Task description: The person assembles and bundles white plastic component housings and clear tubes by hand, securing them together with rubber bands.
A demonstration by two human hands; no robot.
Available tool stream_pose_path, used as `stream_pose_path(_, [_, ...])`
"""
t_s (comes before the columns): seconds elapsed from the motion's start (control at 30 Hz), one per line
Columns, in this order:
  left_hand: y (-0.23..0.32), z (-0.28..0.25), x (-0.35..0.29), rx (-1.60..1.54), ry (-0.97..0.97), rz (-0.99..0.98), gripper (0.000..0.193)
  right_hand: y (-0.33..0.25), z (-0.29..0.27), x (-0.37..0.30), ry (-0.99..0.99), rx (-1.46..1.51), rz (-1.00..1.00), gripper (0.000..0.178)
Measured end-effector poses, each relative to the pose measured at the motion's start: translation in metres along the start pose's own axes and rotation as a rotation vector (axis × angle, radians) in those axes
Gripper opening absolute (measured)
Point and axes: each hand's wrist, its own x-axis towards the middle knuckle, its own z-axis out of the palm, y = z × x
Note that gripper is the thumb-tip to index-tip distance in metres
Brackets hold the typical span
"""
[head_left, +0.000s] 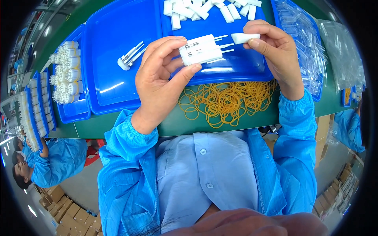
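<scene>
My left hand [159, 76] is closed around the end of a white block-like bundle [202, 49], thumb below and fingers above. Several thin white rods stick out of the bundle's right end. Just right of those tips, my right hand [273, 49] pinches a short white tube-like piece [245, 38] between thumb and fingers. A small gap separates this piece from the rods. Behind, a blue tray [244, 63] bears more white tube-like pieces [208, 8]. Left of my left hand, a small cluster of thin rods on a white base [131, 56] lies in another blue tray [114, 33].
Yellow rubber bands [228, 102] lie heaped on the green table [173, 126] near my body. At left, blue trays hold banded white bundles [71, 72]. Clear plastic tubes [301, 43] fill a tray at right, beside a clear bag [342, 53]. A co-worker [59, 161] sits at far left.
</scene>
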Motion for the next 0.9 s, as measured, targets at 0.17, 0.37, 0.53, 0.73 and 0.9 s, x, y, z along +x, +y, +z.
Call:
stream_pose_path(0.17, [-0.001, 0.000, 0.000, 0.008, -0.001, 0.031, 0.044, 0.000, 0.005, -0.002, 0.042, -0.095, -0.070, 0.015])
stream_pose_path(0.37, [0.002, 0.000, 0.000, 0.059, -0.016, 0.088, 0.042, -0.002, 0.007, -0.005, 0.033, -0.044, 0.108, 0.015])
stream_pose_path(0.53, [0.001, 0.001, -0.001, 0.129, -0.015, 0.117, 0.043, -0.005, 0.009, -0.005, -0.006, 0.023, 0.088, 0.016])
stream_pose_path(0.73, [-0.001, 0.003, -0.003, 0.230, -0.001, 0.164, 0.044, -0.010, 0.012, -0.006, 0.156, -0.140, 0.004, 0.021])
stream_pose_path(0.9, [-0.004, 0.004, -0.005, 0.282, 0.027, 0.227, 0.044, -0.015, 0.023, -0.010, 0.186, -0.196, -0.059, 0.024])
